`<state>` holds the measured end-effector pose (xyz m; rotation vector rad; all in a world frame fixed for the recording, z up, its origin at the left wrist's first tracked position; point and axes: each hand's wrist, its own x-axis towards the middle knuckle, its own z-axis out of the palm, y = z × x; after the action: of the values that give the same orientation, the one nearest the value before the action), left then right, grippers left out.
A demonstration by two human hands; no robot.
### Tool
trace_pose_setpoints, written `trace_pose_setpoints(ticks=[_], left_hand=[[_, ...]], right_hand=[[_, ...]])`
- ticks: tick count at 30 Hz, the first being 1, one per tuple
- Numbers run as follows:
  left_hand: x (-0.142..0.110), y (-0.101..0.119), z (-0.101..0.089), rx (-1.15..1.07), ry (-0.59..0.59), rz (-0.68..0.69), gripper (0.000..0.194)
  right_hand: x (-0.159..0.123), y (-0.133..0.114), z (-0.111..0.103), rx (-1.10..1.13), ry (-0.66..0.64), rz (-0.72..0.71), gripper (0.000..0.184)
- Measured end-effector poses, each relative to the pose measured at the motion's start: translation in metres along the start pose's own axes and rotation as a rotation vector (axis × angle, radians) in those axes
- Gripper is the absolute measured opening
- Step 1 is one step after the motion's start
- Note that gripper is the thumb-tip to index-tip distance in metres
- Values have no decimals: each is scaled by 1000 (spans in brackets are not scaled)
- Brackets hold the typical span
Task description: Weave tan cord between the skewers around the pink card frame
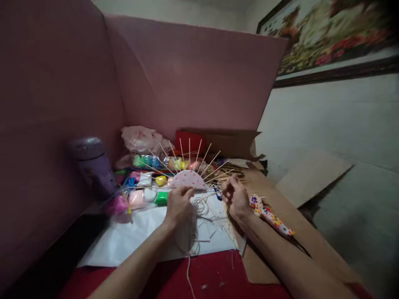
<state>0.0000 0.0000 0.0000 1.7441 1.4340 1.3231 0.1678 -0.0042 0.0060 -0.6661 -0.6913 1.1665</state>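
Pink-dotted and pale, one flat half-disc [188,179] stands over the far edge of the white sheet [137,234], with about eleven thin, straight sticks [189,154] fanning from its curved rim. Your left hand [180,203] pinches its straight lower edge, thumb and fingers closed, wrist low. Your right hand [235,198] is raised just beside it, fingers loosely curled; whether it holds anything, you cannot tell. Loose, stringy twine [188,272] trails past the sheet's near edge, and one purple bottle [95,166] stands beyond its far left corner.
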Motion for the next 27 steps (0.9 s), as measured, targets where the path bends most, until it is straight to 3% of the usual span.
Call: trace_pose_setpoints(ticks=[2, 4, 7, 10, 16, 19, 23, 27], left_hand=[[-5, 4, 1, 38, 94, 164, 15], [-10, 9, 2, 56, 110, 289, 14], [-17, 13, 7, 46, -21, 406, 15], [-20, 11, 13, 1, -122, 314, 20], [-16, 5, 18, -352, -314, -87, 17], [-16, 6, 19, -453, -389, -208, 20], [-16, 2, 22, -448, -408, -93, 16], [-18, -2, 24, -310, -381, 65, 14]], right_hand=[[-6, 2, 3, -36, -5, -8, 31], [-11, 4, 6, -65, -14, -11, 32], [-15, 6, 9, -93, -35, -4, 35], [-16, 7, 10, -84, -57, 9, 36], [-16, 8, 9, -53, -98, 38, 36], [-15, 8, 9, -31, -109, 65, 36], [-15, 10, 8, 11, -119, 113, 35], [-16, 12, 8, 26, -118, 135, 34]])
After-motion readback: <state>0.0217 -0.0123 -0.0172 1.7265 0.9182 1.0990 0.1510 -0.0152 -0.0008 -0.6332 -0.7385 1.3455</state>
